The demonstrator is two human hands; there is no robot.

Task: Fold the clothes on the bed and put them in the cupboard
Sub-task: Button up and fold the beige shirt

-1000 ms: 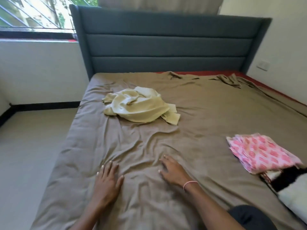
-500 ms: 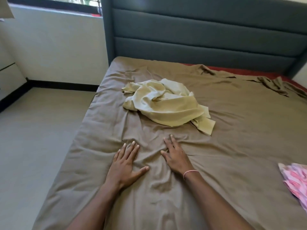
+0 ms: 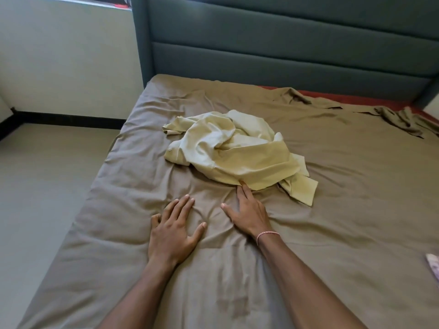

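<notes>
Touching yellow garment (image 3: 237,153) edge with open right hand (image 3: 249,210), likely for dragging closer; bracing open left hand (image 3: 173,230) flat on bed (image 3: 344,233).

Left hand (image 3: 174,230) flat, fingers spread, right hand (image 3: 249,210) flat, arms extended forward

**Bkgd: headboard, wall, floor**

Padded grey-green headboard (image 3: 285,55) stands upright well beyond the fingers (image 3: 181,207), w/ horizontal panels. A red strip (image 3: 344,99) runs along its foot, beyond & right of the fingers. Pale wall (image 3: 66,62) is far left & beyond, w/ black skirting (image 3: 71,118) at its base. Beige floor (image 3: 47,186) lies left of the fingers. A window edge (image 3: 95,0) shows top left.
</notes>
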